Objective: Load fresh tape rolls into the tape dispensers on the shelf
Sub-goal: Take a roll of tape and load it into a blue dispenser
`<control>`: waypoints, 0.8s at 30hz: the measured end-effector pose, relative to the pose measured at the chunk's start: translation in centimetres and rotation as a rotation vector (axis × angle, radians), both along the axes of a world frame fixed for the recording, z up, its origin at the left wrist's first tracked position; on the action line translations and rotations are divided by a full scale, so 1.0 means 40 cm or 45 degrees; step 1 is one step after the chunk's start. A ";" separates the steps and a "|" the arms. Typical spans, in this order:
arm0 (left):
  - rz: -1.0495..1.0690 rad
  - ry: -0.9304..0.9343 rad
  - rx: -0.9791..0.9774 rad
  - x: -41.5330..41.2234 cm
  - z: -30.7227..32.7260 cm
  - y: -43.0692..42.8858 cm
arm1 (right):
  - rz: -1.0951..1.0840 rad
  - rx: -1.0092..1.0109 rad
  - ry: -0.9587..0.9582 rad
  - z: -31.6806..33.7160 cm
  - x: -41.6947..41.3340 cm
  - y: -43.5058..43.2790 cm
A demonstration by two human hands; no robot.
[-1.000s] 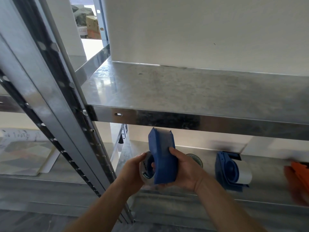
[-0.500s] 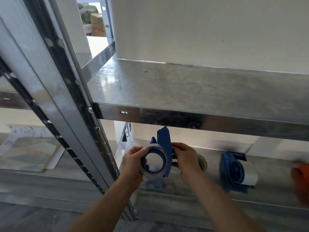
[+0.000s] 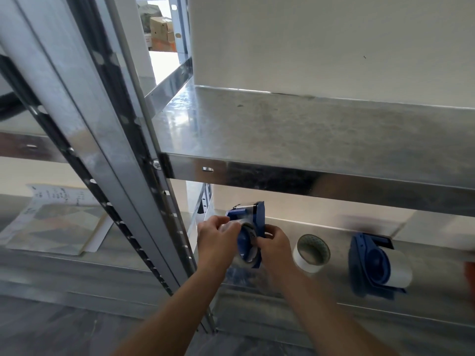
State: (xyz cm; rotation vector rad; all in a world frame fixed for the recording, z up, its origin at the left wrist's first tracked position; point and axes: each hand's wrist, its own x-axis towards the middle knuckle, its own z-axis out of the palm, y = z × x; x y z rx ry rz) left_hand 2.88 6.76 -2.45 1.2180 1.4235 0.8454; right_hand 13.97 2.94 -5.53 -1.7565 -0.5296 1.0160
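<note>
A blue tape dispenser (image 3: 253, 222) stands upright over the lower metal shelf (image 3: 321, 301), held between both hands. A clear tape roll (image 3: 248, 255) sits on its hub. My left hand (image 3: 216, 240) grips the dispenser's left side and pinches the clear tape end near the top. My right hand (image 3: 276, 246) holds the dispenser's right side by the roll. A loose white tape roll (image 3: 311, 254) lies on the shelf just right of my right hand. Further right, a second blue dispenser (image 3: 372, 265) rests on its side with a white roll in it.
The upper metal shelf (image 3: 308, 140) juts out just above the hands. A slotted steel upright (image 3: 123, 176) runs diagonally at the left. An orange object (image 3: 471, 276) shows at the right edge. Printed papers (image 3: 56, 219) lie at the left, and cardboard boxes (image 3: 160, 29) stand far back.
The roll has gone from being held beside the dispenser onto its hub. Both hands dropped lower toward the shelf, and my left hand moved up to the tape end.
</note>
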 end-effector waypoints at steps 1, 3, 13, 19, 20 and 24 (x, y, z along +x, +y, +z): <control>-0.025 0.013 0.002 0.001 -0.004 0.001 | -0.035 -0.013 0.063 -0.016 -0.002 0.005; -0.063 0.028 -0.004 0.000 -0.009 0.001 | -0.079 -0.037 0.185 -0.040 -0.004 0.010; -0.148 -0.080 -0.307 -0.012 -0.052 0.034 | -0.090 -0.279 0.196 -0.140 -0.016 0.044; -0.207 -0.108 -0.407 -0.010 -0.087 0.030 | 0.074 -0.448 -0.141 -0.139 -0.007 0.043; -0.204 -0.115 -0.406 -0.010 -0.090 0.031 | 0.089 -0.470 -0.180 -0.135 -0.007 0.045; -0.216 -0.145 -0.413 -0.015 -0.094 0.038 | 0.135 -0.536 -0.266 -0.130 0.000 0.053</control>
